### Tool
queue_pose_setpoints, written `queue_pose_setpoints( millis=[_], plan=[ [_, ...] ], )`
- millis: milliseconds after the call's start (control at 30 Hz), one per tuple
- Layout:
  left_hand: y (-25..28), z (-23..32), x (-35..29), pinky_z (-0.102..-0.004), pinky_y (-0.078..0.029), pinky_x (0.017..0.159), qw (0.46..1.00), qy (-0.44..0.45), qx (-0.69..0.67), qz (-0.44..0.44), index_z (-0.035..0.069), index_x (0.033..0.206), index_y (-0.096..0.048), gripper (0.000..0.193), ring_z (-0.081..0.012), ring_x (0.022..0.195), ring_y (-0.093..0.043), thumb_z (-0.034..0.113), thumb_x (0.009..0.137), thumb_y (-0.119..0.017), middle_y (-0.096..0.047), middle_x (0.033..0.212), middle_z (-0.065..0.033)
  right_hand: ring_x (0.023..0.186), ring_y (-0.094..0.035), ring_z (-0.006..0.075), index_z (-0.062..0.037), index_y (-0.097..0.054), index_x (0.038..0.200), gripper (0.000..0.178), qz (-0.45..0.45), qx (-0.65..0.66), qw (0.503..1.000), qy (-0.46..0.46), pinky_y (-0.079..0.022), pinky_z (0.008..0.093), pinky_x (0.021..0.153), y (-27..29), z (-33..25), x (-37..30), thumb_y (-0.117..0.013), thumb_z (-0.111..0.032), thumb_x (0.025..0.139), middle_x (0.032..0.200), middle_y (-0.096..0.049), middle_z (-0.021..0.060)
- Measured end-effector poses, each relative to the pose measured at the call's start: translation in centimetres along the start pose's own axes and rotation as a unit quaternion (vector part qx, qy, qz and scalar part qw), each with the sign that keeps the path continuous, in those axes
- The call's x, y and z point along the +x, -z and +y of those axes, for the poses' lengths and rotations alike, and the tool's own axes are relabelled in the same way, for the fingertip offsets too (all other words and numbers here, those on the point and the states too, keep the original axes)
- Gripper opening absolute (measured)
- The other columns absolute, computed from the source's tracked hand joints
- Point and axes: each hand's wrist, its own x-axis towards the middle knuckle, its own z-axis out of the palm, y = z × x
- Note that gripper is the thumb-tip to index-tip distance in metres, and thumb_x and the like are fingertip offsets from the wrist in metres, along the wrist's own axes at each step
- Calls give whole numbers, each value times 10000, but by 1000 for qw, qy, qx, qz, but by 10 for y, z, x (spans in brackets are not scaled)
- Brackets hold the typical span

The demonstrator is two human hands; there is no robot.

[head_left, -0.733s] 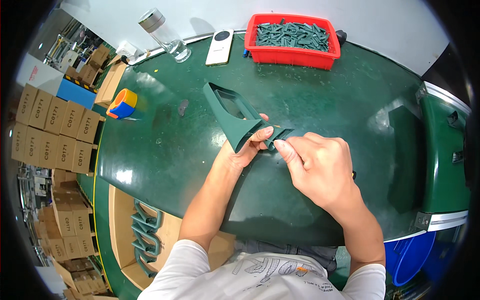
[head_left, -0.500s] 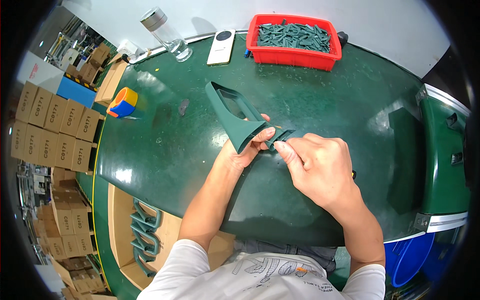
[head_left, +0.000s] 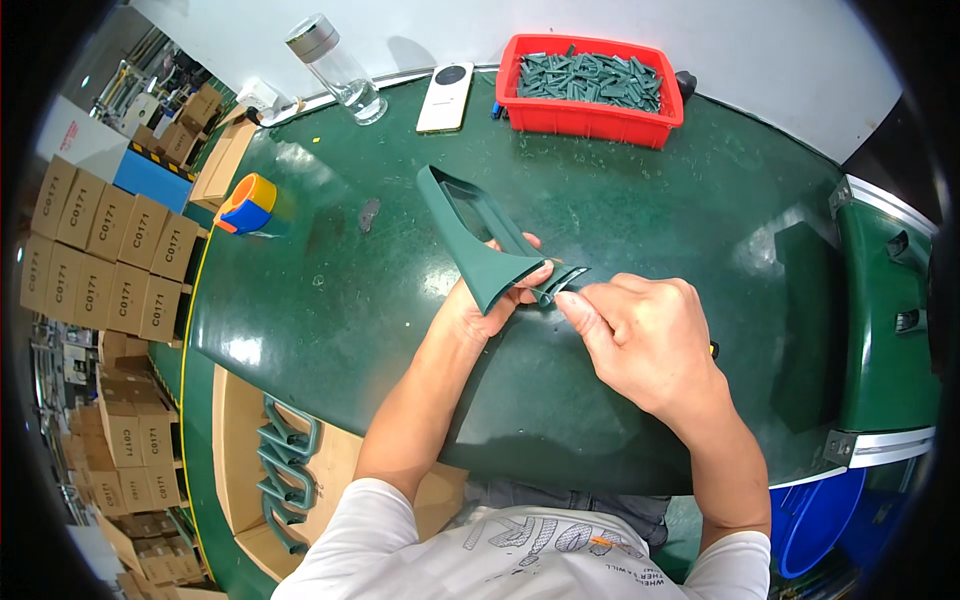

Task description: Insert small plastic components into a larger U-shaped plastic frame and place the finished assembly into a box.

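My left hand (head_left: pixel 497 308) grips a dark green plastic handle piece (head_left: pixel 488 258) by its narrow lower end, fingers wrapped around it. The piece has a long open loop at the top and flares to a wide edge near my thumb. Close to that end, my right hand (head_left: pixel 645 335) is closed with the thumb pressed along the index finger, almost touching the slotted tip. A small black and yellow end (head_left: pixel 713 350) shows beside its heel, apparently of a hand tool hidden in the fist.
On the green worktable (head_left: pixel 620 215) stand a red bin (head_left: pixel 590 122) of small green parts, a phone (head_left: pixel 445 98), a glass bottle (head_left: pixel 350 85) and a tape roll (head_left: pixel 247 205). A cardboard box (head_left: pixel 235 460) with green handles is at lower left; a green machine (head_left: pixel 890 320) is right.
The handle piece and both hands stay almost in place. My right hand has shifted very slightly right and down, and the view has tilted a little.
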Motion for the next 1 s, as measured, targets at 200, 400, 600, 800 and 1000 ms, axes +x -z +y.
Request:
queue_pose_setpoints(
  millis=[200, 400, 600, 800, 1000],
  plan=[
    [-2, 2, -3, -336, -502, 660, 999, 5, 37, 37, 47, 1015, -565, 400, -196, 752, -632, 9, 679, -779, -650, 820, -70, 525, -576, 340, -43, -615, 620, 307, -48, -15, 998, -29, -463, 414, 493, 10, -1, 2, -593, -246, 849, 603, -598, 139],
    [-1, 5, -5, -301, -468, 592, 997, 12, 62, 47, 73, 986, -569, 381, -162, 730, -628, 22, 677, -787, -650, 805, -46, 533, -579, 344, -31, -623, 630, 310, -66, -20, 997, -28, -466, 418, 505, 11, 1, 0, -586, -246, 851, 622, -604, 147],
    [-2, 4, -4, -297, -475, 592, 997, 16, 69, 44, 84, 960, -575, 338, -177, 712, -633, 3, 693, -766, -647, 798, -44, 544, -586, 335, -28, -622, 637, 311, -55, -42, 997, -22, -470, 412, 508, 8, 7, -4, -586, -248, 854, 636, -609, 142],
    [-10, 11, -4, -393, -539, 614, 1000, 23, 11, 11, 66, 951, -577, 285, -233, 750, -650, -47, 726, -710, -626, 814, -65, 494, -532, 287, -18, -656, 704, 255, 39, 121, 988, -86, -422, 368, 487, 8, 14, -10, -629, -227, 848, 568, -550, 110],
    [-6, 15, -7, -417, -543, 605, 999, 20, -27, 15, 63, 919, -582, 265, -249, 766, -652, -56, 717, -707, -613, 829, -81, 568, -546, 265, -21, -652, 817, 172, 167, -29, 984, -52, -421, 359, 510, -19, 62, -17, -637, -190, 847, 652, -550, 104]
  ],
)
